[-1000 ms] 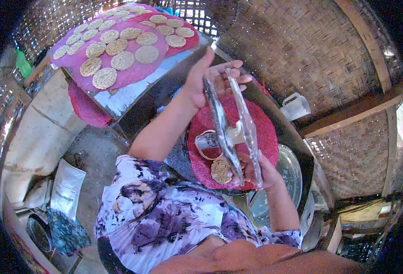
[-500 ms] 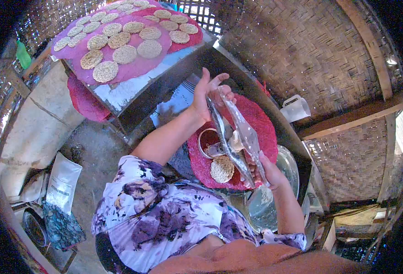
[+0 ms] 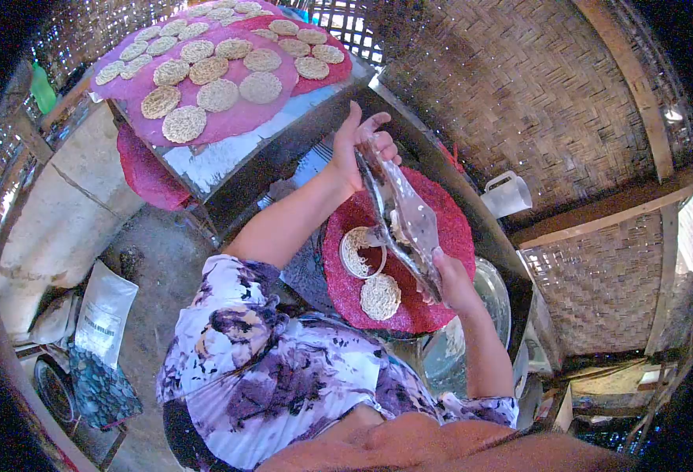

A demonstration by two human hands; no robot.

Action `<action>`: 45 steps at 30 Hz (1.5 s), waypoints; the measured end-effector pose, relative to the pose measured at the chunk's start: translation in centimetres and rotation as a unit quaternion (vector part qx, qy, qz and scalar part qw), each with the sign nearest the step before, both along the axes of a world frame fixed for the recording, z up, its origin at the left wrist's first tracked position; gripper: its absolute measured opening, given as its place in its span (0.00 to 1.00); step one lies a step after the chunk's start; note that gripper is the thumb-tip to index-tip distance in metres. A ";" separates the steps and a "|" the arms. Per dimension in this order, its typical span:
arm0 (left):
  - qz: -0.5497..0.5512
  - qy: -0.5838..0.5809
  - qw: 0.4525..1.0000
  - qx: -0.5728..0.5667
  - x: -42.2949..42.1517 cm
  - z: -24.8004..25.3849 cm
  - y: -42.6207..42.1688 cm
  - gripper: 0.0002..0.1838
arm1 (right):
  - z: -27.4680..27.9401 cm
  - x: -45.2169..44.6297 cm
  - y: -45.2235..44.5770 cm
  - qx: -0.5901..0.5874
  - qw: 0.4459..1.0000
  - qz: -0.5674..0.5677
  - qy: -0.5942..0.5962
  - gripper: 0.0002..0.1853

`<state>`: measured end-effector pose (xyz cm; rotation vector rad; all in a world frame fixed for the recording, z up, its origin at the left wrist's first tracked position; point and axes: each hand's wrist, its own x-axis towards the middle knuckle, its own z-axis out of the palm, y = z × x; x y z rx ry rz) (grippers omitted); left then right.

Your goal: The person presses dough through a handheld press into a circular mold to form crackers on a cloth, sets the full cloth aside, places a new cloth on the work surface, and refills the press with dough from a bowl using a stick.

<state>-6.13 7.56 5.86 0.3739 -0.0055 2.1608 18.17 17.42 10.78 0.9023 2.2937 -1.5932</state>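
Note:
A long hand press of two flat, pale-smeared boards [image 3: 414,216] is held slantwise between my hands. My left hand [image 3: 362,153] is closed on its far end, thumb sticking up. At the near end my right hand [image 3: 452,282] grips the boards, some of its fingers hidden beneath. Whitish dough shows in the narrow gap between the boards. Below the press, a ring mould [image 3: 343,258] lies on a round red mat [image 3: 441,315], partly filled with thin dough strands. Beside the ring is a round strand cake [image 3: 380,296].
Several round strand cakes [image 3: 217,94] lie on pink and red sheets on a table [image 3: 197,169] at the upper left. A large basin [image 3: 492,299] sits right of the mat. A white mug [image 3: 508,194] is near the woven wall. Sacks [image 3: 106,311] stand at the left.
The press boards have come closer together, my right hand shifting up and left. Dough strands now lie in the ring, and the ring is more exposed.

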 end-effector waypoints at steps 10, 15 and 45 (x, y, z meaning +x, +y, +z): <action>-0.024 -0.053 0.998 -0.026 2.8 -2.0 0.5 0.29 | 1.1 2.9 -0.8 0.041 0.999 -0.016 -0.017 0.23; -0.015 -0.059 0.997 -0.056 3.3 -2.0 -1.7 0.30 | 0.3 3.2 -1.8 0.015 0.999 0.015 -0.031 0.22; 0.221 0.524 0.667 -0.481 6.3 -0.2 -5.8 0.20 | -0.4 -1.8 -2.3 -0.059 0.967 0.092 0.231 0.27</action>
